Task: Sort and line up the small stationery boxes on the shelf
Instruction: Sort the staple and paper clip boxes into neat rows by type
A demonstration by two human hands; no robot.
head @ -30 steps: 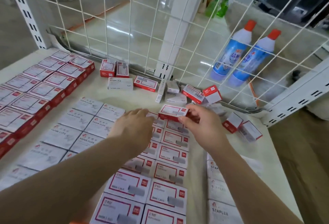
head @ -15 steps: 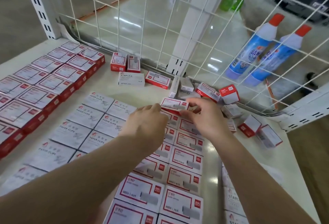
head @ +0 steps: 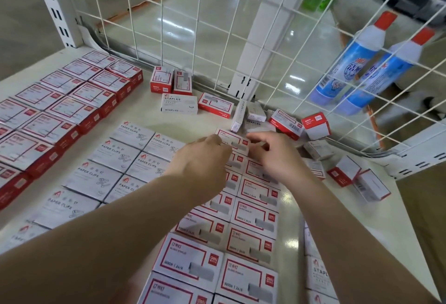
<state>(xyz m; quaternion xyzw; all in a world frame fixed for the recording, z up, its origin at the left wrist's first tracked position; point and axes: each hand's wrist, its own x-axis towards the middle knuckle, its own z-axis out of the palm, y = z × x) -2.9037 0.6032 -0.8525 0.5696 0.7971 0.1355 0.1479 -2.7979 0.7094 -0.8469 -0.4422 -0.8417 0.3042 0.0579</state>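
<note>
A small red-and-white staple box point(head: 233, 140) lies at the far end of two lined-up columns of like boxes point(head: 251, 216). My left hand point(head: 202, 163) touches its left end with its fingertips. My right hand point(head: 272, 154) pinches its right end between thumb and fingers. White paper-clip boxes point(head: 115, 158) form rows to the left of the hands. Bigger red boxes point(head: 62, 108) fill the far left. Loose boxes lie jumbled behind the hands: a white Staples box point(head: 179, 104), a red box point(head: 216, 105) and an upright pair point(head: 171, 82).
A white wire grid point(head: 217, 38) closes the back of the shelf point(head: 149, 122). More loose boxes point(head: 357, 178) lie at the right by the shelf's edge. White Staples boxes point(head: 318, 274) run along the near right. Two blue bottles point(head: 362, 67) hang behind the grid.
The red-and-white box has come down from my raised right hand onto the far end of the columns. My left hand has moved up to its left end.
</note>
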